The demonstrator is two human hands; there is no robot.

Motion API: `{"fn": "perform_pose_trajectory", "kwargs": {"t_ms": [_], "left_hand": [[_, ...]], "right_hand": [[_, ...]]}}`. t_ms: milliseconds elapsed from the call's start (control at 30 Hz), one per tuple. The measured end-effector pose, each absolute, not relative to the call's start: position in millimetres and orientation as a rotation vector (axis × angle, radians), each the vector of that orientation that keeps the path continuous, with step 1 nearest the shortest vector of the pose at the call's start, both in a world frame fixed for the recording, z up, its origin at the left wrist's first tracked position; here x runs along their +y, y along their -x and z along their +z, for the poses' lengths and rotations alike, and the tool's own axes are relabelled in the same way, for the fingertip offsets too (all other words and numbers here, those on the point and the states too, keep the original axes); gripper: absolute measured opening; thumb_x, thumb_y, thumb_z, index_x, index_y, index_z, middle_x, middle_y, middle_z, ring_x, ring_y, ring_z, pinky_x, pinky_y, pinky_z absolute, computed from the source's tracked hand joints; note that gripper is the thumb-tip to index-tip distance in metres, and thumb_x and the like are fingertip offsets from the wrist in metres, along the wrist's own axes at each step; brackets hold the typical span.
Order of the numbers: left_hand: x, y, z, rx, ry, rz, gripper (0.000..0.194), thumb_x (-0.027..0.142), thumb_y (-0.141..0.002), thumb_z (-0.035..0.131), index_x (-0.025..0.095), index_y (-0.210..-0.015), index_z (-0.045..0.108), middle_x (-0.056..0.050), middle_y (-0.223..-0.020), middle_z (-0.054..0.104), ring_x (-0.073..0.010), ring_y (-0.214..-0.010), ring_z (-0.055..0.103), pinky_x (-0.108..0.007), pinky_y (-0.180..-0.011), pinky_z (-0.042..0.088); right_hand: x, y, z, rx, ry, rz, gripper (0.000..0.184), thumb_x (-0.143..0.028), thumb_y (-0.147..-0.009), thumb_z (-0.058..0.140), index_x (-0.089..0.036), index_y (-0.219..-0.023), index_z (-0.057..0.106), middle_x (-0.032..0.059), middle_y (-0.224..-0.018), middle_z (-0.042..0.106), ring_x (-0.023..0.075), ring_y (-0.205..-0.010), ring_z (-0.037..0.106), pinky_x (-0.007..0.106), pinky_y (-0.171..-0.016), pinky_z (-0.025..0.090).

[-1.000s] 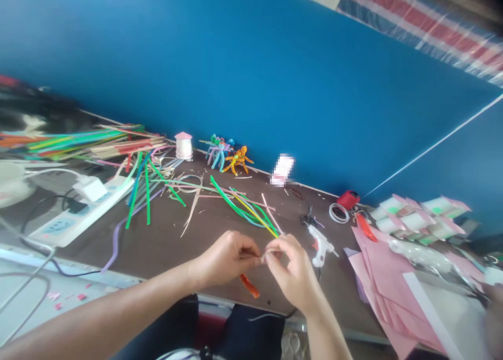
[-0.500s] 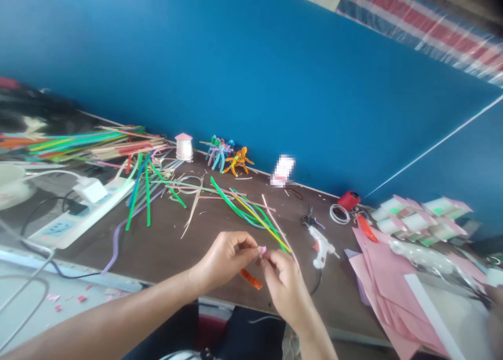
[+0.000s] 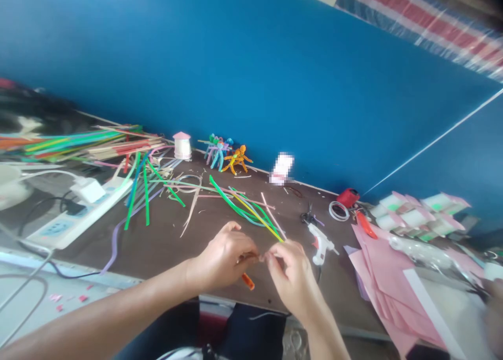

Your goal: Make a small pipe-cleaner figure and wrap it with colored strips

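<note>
Low in the middle of the frame, the left hand (image 3: 223, 258) and the right hand (image 3: 291, 281) press their fingertips together, pinching a small pale scrap (image 3: 261, 257) too tiny to make out. A short orange stick (image 3: 247, 281) shows just below the left hand, above the brown table (image 3: 157, 255). Green strips (image 3: 243, 210) lie just above the hands, and a white glue gun (image 3: 320, 244) lies to the right.
</note>
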State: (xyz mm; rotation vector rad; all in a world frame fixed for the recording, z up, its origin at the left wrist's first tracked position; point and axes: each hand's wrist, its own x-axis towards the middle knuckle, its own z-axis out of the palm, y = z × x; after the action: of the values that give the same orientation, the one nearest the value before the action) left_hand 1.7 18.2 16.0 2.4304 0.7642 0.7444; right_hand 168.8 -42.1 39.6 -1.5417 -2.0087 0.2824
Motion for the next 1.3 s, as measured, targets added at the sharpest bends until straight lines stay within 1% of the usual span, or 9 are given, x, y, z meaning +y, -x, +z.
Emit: {"fn": "perform_pose_trajectory", "kwargs": {"t_ms": [167, 267, 500, 600, 700, 800, 933, 1100, 1300], "left_hand": [[19, -1, 16, 0.6, -2.29, 0.685, 0.012, 0.02, -0.078, 0.053, 0.021, -0.074, 0.065, 0.002, -0.067, 0.067, -0.0097, -0.059, 0.054, -0.032, -0.089, 0.026], [19, -2, 12, 0.612, -2.177, 0.674, 0.013, 0.025, -0.077, 0.055, 0.02, -0.071, 0.065, 0.003, -0.061, 0.064, -0.0076, -0.052, 0.049, -0.031, -0.09, 0.027], [18, -2, 10, 0.625, -2.05, 0.676, 0.019, 0.031, -0.075, 0.058, 0.018, -0.065, 0.065, 0.004, -0.055, 0.06, -0.0071, -0.051, 0.042, -0.028, -0.085, 0.032], [15, -3, 10, 0.679, -1.951, 0.753, 0.022, 0.034, -0.075, 0.058, 0.017, -0.064, 0.066, 0.001, -0.058, 0.062, -0.0098, -0.057, 0.047, -0.027, -0.079, 0.035], [12, -4, 7, 0.826, -1.838, 0.845, 0.026, 0.038, -0.077, 0.055, 0.016, -0.067, 0.066, -0.003, -0.064, 0.063, -0.0147, -0.068, 0.053, -0.024, -0.068, 0.038], [12, -7, 5, 0.946, -1.832, 0.9, 0.025, 0.037, -0.078, 0.053, 0.017, -0.069, 0.066, -0.003, -0.065, 0.064, -0.0154, -0.068, 0.055, -0.022, -0.063, 0.039], [17, -10, 0, 1.022, -1.953, 0.942, 0.023, 0.035, -0.078, 0.052, 0.018, -0.068, 0.065, -0.002, -0.063, 0.064, -0.0153, -0.066, 0.053, -0.024, -0.067, 0.037], [22, -11, -3, 1.017, -2.198, 0.943, 0.024, 0.031, -0.081, 0.048, 0.018, -0.064, 0.061, 0.002, -0.05, 0.056, -0.0099, -0.049, 0.046, -0.028, -0.073, 0.033], [22, -9, -2, 0.949, -2.466, 0.893, 0.02, 0.02, -0.081, 0.044, 0.018, -0.068, 0.058, 0.0, -0.057, 0.059, -0.0121, -0.056, 0.052, -0.031, -0.076, 0.03]], "right_hand": [[-32, -173, 32, -1.841, 1.46, 0.759, 0.024, -0.023, -0.084, 0.046, -0.018, -0.063, 0.056, 0.0005, -0.062, 0.061, 0.0136, -0.062, 0.057, 0.023, -0.062, 0.041], [-29, -170, 30, -1.737, 1.377, 0.967, 0.027, -0.026, -0.084, 0.046, -0.017, -0.06, 0.054, -0.0012, -0.056, 0.059, 0.0122, -0.058, 0.056, 0.022, -0.062, 0.042], [-28, -167, 18, -1.601, 1.339, 1.074, 0.026, -0.03, -0.082, 0.049, -0.017, -0.059, 0.052, -0.003, -0.052, 0.053, 0.0112, -0.055, 0.051, 0.021, -0.058, 0.038], [-27, -166, 5, -1.523, 1.349, 1.104, 0.031, -0.033, -0.082, 0.048, -0.017, -0.055, 0.047, -0.0049, -0.05, 0.043, 0.0099, -0.051, 0.043, 0.021, -0.052, 0.033], [-28, -163, -4, -1.495, 1.395, 1.036, 0.034, -0.035, -0.084, 0.044, -0.018, -0.054, 0.041, -0.0052, -0.052, 0.036, 0.0092, -0.051, 0.037, 0.02, -0.049, 0.03], [-33, -157, -5, -1.529, 1.44, 0.932, 0.034, -0.035, -0.088, 0.038, -0.018, -0.059, 0.042, -0.0035, -0.055, 0.04, 0.0101, -0.054, 0.039, 0.021, -0.051, 0.033], [-42, -153, 0, -1.68, 1.51, 0.721, 0.027, -0.028, -0.089, 0.035, -0.018, -0.065, 0.045, -0.0009, -0.061, 0.048, 0.0121, -0.058, 0.046, 0.022, -0.053, 0.037], [-49, -156, 8, -1.939, 1.588, 0.266, 0.018, -0.016, -0.086, 0.038, -0.02, -0.07, 0.046, 0.0018, -0.067, 0.053, 0.0168, -0.066, 0.05, 0.028, -0.062, 0.038], [-48, -159, 18, -2.157, 1.603, 0.05, 0.017, -0.01, -0.083, 0.039, -0.019, -0.071, 0.047, 0.0016, -0.065, 0.052, 0.0178, -0.066, 0.048, 0.032, -0.069, 0.035]]}}
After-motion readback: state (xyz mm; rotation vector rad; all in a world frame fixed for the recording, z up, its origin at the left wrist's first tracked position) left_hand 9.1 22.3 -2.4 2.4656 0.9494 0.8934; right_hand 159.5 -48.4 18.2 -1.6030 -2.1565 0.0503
